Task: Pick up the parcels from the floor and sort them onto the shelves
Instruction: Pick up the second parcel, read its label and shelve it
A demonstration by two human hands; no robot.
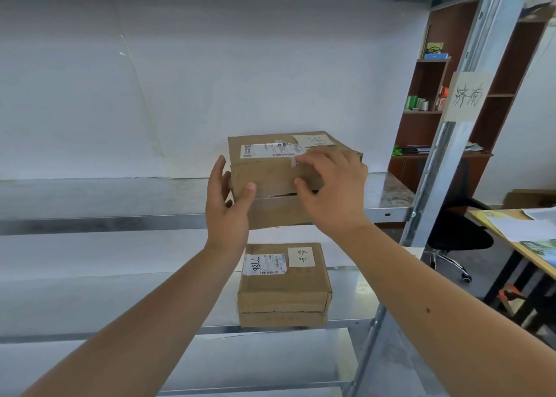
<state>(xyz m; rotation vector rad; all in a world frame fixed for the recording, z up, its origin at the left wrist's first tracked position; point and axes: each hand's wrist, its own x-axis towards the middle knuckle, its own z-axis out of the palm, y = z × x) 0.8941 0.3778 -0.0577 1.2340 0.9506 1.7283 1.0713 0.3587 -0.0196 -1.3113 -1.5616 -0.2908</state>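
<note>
A brown cardboard parcel (272,171) with a white shipping label and a handwritten note on top is held at the front edge of the upper metal shelf (105,198). My left hand (228,204) grips its left front corner, thumb on the front face. My right hand (331,189) grips its right side, fingers on top and thumb on the front. I cannot tell whether the parcel rests on the shelf. A second cardboard parcel (284,291), labelled with a handwritten number, sits on the lower shelf (120,300) directly below.
The shelf upright (445,156) at right carries a paper sign (467,97) with handwritten characters. Behind it stand a brown bookcase (433,95), a black office chair (460,234) and a desk (517,246) with papers. A white wall backs the shelves.
</note>
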